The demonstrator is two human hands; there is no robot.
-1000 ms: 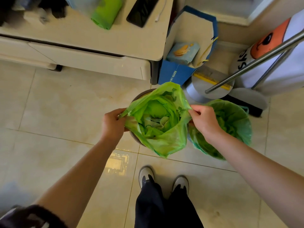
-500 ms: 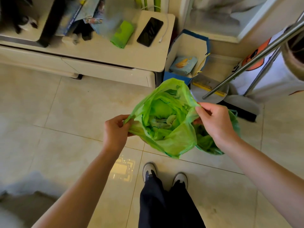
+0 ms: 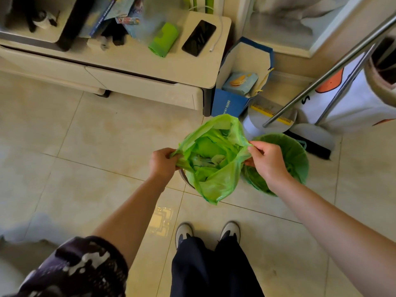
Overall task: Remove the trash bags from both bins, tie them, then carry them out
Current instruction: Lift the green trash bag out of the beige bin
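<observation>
A light green trash bag (image 3: 216,181) with rubbish inside hangs open between my hands, above a dark bin (image 3: 182,175) of which only a sliver of rim shows. My left hand (image 3: 162,162) pinches the bag's left edge and my right hand (image 3: 266,160) pinches its right edge, pulling the mouth wide. To the right stands a second bin (image 3: 300,159) lined with its own green bag, partly hidden behind my right hand.
A low cream cabinet (image 3: 150,82) stands ahead, with a phone (image 3: 198,37) and a green roll (image 3: 164,39) on top. A blue paper bag (image 3: 237,86), a dustpan (image 3: 272,116) and metal poles (image 3: 325,76) crowd the right. My shoes (image 3: 205,232) stand just behind the bins.
The bag has been lifted higher out of the left bin and my hands have drawn its edges further apart. The view has pulled back from the cabinet.
</observation>
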